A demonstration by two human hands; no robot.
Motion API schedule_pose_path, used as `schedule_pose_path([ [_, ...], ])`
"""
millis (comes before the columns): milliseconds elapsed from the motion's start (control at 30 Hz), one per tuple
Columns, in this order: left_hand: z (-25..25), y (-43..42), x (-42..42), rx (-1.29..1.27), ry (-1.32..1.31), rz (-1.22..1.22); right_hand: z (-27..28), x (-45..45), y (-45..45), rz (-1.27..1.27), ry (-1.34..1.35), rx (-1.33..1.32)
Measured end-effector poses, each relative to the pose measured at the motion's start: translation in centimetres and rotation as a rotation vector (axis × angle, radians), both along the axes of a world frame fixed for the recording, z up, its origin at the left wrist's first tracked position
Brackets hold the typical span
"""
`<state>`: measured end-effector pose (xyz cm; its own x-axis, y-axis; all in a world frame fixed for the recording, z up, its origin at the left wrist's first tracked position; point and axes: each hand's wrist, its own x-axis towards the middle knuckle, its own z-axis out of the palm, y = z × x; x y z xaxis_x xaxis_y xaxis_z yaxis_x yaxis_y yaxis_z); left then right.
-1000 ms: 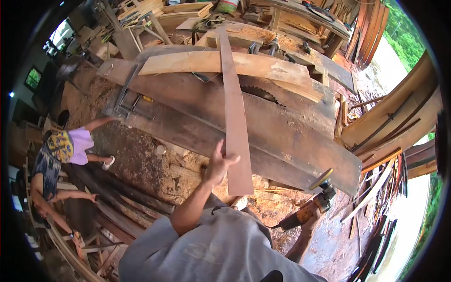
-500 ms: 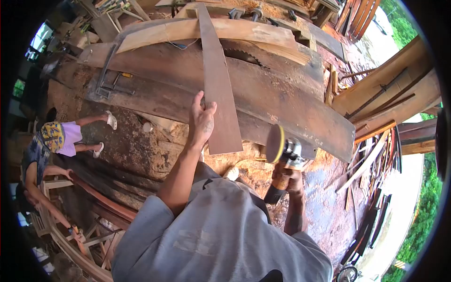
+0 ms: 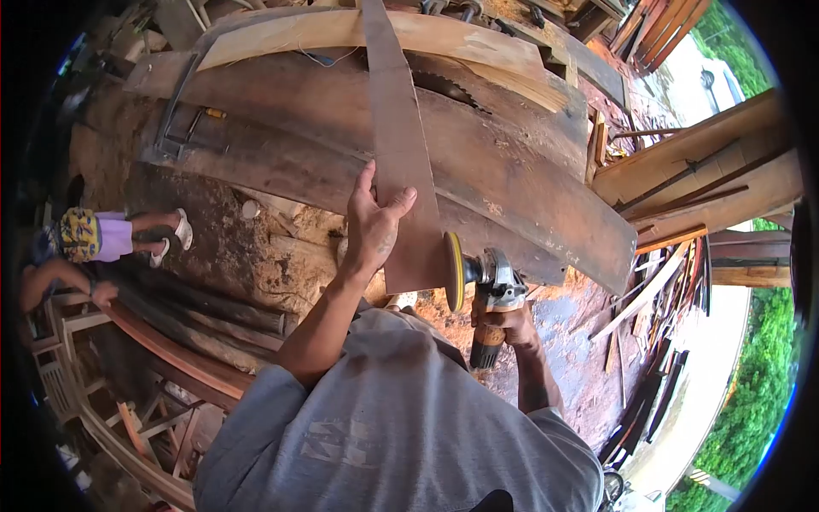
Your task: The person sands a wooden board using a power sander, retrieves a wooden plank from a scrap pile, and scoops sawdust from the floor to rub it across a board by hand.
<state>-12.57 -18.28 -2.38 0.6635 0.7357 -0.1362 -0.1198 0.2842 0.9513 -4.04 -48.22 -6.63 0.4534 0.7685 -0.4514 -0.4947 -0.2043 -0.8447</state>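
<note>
My left hand [image 3: 375,218] grips the left edge of a long, tapering wooden board [image 3: 401,162], thumb across its face. The board points away from me, its wide end near my body and its narrow end over the bench. In my right hand [image 3: 508,322] is an angle grinder [image 3: 493,294] with a round, yellow-rimmed sanding disc [image 3: 455,271]. The fingers wrap round its orange and black body. The disc stands upright at the board's right edge, near the wide end; whether it touches the wood I cannot tell.
A circular saw blade [image 3: 448,90] rises through the worn bench [image 3: 512,196]. A curved pale plank [image 3: 290,38] and a metal frame [image 3: 171,115] lie on it. At left, another person [image 3: 102,235] stands by curved wooden frames [image 3: 85,375]. Timber offcuts [image 3: 648,299] are piled at right.
The grinder has moved left, bringing its disc from apart to beside the board's right edge. My left hand and the board's near end have shifted slightly right.
</note>
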Motion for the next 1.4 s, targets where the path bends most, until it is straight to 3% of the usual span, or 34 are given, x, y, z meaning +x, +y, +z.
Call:
schedule_pose_path([
  [300, 1.8, 0.7, -1.6, -0.082, -0.06, -0.025, -0.1, 0.4, 1.9, 0.024, -0.123, -0.091],
  [567, 1.4, 0.1, -3.4, -0.138, -0.084, -0.005, 0.7, 0.9, 5.6, -0.005, -0.003, 0.021],
  [733, 2.4, -0.2, -5.1, -0.155, -0.129, -0.051, 1.6, 1.8, 8.5, 0.014, -0.075, 0.044],
  [833, 3.9, -0.4, -6.5, -0.148, -0.017, -0.117, 1.7, 2.7, 10.0, -0.007, -0.094, 0.05],
  [1100, 1.4, -1.6, -8.2, -0.056, -0.029, -0.085, 1.3, 5.3, 13.6, -0.01, -0.114, 0.113],
  [1400, 3.9, -1.3, -10.0, -0.173, -0.045, -0.127, 1.7, 8.5, 17.9, -0.01, -0.175, 0.129],
])
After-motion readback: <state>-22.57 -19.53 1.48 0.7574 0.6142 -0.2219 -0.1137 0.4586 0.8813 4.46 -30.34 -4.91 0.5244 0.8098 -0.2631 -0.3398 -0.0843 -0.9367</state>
